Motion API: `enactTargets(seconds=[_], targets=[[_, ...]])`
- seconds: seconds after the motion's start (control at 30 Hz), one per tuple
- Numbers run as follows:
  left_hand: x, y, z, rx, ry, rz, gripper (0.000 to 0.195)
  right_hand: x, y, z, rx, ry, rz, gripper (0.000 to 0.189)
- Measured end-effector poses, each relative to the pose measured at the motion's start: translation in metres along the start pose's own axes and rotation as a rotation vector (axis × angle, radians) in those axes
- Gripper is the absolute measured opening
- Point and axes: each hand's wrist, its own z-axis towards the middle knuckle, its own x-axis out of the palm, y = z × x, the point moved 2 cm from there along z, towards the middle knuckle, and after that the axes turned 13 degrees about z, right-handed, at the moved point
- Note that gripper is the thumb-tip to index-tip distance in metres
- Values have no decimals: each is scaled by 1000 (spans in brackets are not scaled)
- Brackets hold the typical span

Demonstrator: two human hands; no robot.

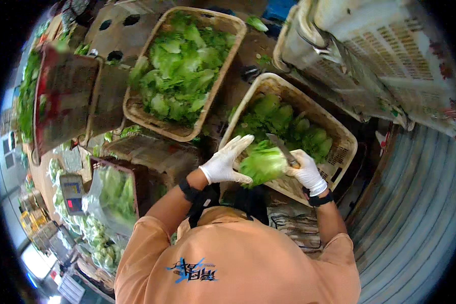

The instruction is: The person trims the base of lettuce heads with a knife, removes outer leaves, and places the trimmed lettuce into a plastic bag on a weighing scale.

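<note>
My left hand (226, 161), in a white glove, has its fingers and thumb spread beside a head of green leaf lettuce (261, 164). A thin gap seems to lie between the palm and the leaves; whether the thumb touches them I cannot tell. My right hand (307, 174), gloved in white too, grips the wooden handle of a knife (283, 150). Its blade slants up and to the left, above the lettuce. The pale stem end meets my right fingers, which seem to hold it too. Beneath is a dirty white plastic crate (344, 154) with lettuce heads (277, 114) inside.
A second crate (209, 110) full of loose lettuce leaves (186, 68) stands ahead on the left. Large white crates (380, 49) rise at the upper right, near a corrugated metal sheet (410, 201). To the left are stacked crates (66, 95), a scale (72, 193) and bagged lettuce (116, 190).
</note>
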Motion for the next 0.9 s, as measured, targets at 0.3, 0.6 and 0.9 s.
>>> enactTargets(seconds=[0.3,0.6,0.9], targets=[[-96,-5,-155,-105,-144,-1343,111,118,250,38,-409,50,225,27],[-118,2,-246,25,-519,-1256,93,198,327,21,-1038,44,-577,35],[-119,9,-268,-68,-683,-1284,91,222,360,37,-1016,111,-726,28]])
